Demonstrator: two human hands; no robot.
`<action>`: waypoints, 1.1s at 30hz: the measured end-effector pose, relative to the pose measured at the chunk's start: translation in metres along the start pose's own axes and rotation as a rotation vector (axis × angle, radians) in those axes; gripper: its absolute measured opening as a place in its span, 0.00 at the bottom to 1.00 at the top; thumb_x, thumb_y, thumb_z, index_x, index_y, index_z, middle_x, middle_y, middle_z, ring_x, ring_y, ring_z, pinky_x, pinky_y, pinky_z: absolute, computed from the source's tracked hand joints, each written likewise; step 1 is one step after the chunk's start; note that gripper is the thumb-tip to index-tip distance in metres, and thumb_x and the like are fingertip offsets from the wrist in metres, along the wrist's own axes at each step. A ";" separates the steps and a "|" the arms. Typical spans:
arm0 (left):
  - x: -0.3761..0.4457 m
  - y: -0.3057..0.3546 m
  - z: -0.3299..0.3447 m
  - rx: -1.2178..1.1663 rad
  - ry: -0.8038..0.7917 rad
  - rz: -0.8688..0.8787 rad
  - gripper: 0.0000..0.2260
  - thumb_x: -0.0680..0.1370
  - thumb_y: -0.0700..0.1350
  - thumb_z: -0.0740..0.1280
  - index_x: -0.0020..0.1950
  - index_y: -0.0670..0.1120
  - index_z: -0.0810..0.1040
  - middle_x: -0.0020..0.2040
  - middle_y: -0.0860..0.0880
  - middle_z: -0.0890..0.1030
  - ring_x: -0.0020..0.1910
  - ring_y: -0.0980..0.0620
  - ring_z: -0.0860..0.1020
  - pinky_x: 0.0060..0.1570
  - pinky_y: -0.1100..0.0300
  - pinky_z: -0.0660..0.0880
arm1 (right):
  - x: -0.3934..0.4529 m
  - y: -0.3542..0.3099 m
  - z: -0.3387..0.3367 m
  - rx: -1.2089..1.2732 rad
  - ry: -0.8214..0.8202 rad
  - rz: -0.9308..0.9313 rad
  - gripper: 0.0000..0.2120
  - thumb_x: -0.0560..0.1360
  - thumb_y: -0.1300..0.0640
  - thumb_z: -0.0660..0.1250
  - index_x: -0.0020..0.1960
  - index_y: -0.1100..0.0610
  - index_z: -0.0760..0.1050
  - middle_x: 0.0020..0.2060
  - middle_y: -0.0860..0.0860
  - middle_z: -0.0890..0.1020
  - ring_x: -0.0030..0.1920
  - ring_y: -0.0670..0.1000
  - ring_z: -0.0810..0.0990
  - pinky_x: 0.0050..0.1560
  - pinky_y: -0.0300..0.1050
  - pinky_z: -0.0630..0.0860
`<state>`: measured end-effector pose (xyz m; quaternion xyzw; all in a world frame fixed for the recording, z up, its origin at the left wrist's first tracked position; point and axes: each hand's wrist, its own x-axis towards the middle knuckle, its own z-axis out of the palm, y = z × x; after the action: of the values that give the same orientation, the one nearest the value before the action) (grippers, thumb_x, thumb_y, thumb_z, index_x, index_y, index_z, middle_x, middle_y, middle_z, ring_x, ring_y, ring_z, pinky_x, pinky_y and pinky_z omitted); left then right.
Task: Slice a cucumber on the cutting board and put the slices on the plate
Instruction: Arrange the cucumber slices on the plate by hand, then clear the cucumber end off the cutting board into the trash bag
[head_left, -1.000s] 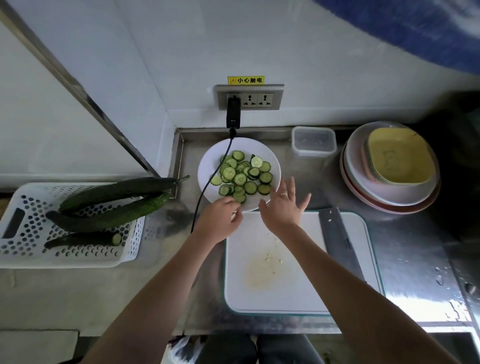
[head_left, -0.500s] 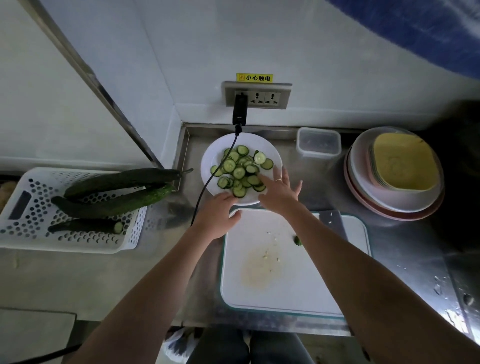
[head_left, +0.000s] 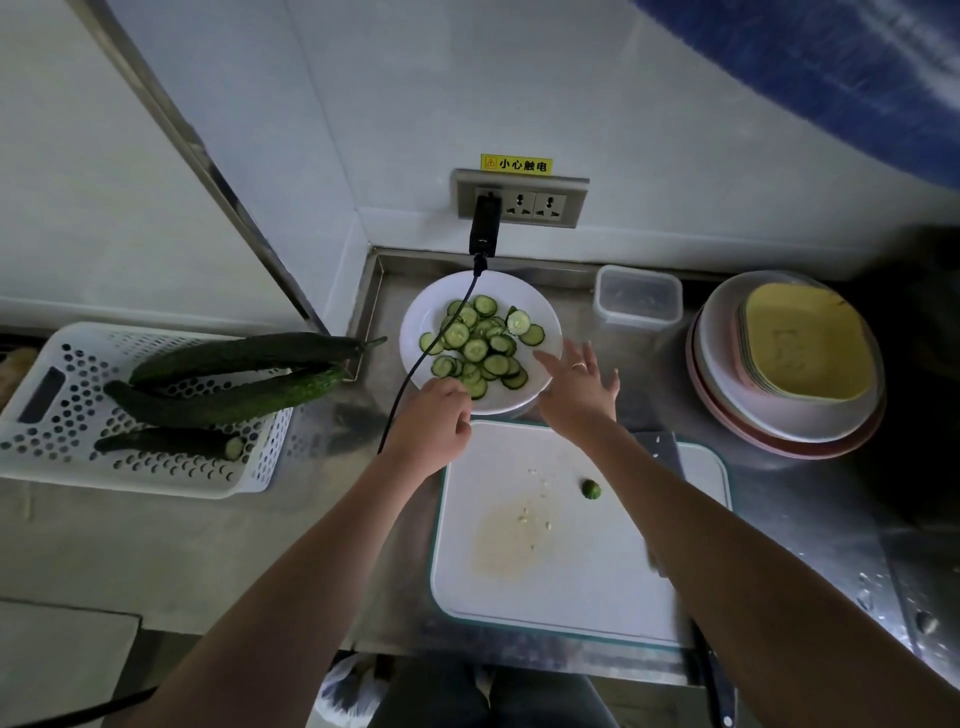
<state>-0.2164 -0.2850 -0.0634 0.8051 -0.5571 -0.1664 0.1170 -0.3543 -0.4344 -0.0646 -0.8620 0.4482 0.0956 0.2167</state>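
We see the slices (head_left: 480, 347) heaped on the plate (head_left: 545, 312) at the table's back edge. Our right hand (head_left: 579, 389) spreads open just beside its rim, nearer than our left hand (head_left: 434, 421), loosely curled, apparently holding nothing. One cucumber end (head_left: 590, 489) remains on the cutting board (head_left: 571, 571).

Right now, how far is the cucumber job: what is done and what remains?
Done: many slices lie on the plate. In hand: both hands are at the plate's near edge, the left hand curled, the right hand spread open. Left: one small green end piece sits on the cutting board.
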 end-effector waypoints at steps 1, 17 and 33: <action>0.000 0.001 -0.001 0.028 -0.015 0.023 0.03 0.73 0.41 0.64 0.43 0.43 0.77 0.53 0.49 0.76 0.55 0.50 0.73 0.49 0.58 0.71 | 0.000 0.002 0.001 -0.051 -0.036 -0.038 0.29 0.77 0.56 0.58 0.74 0.38 0.56 0.77 0.49 0.45 0.76 0.52 0.37 0.70 0.68 0.38; -0.033 0.052 0.043 -0.195 -0.014 0.070 0.07 0.70 0.41 0.68 0.47 0.42 0.77 0.48 0.46 0.77 0.48 0.46 0.76 0.42 0.54 0.73 | -0.135 0.082 0.032 0.507 0.078 0.126 0.14 0.73 0.64 0.69 0.58 0.57 0.79 0.49 0.55 0.81 0.45 0.50 0.78 0.43 0.37 0.70; -0.048 0.104 0.076 -0.239 -0.162 0.105 0.10 0.73 0.40 0.68 0.53 0.45 0.75 0.52 0.47 0.73 0.47 0.46 0.76 0.43 0.54 0.73 | -0.198 0.157 0.035 0.418 0.143 0.561 0.23 0.67 0.51 0.76 0.51 0.59 0.66 0.49 0.55 0.72 0.55 0.60 0.71 0.56 0.54 0.70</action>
<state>-0.3512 -0.2767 -0.0878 0.7392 -0.5823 -0.2896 0.1750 -0.5965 -0.3529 -0.0694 -0.6468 0.6913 -0.0029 0.3220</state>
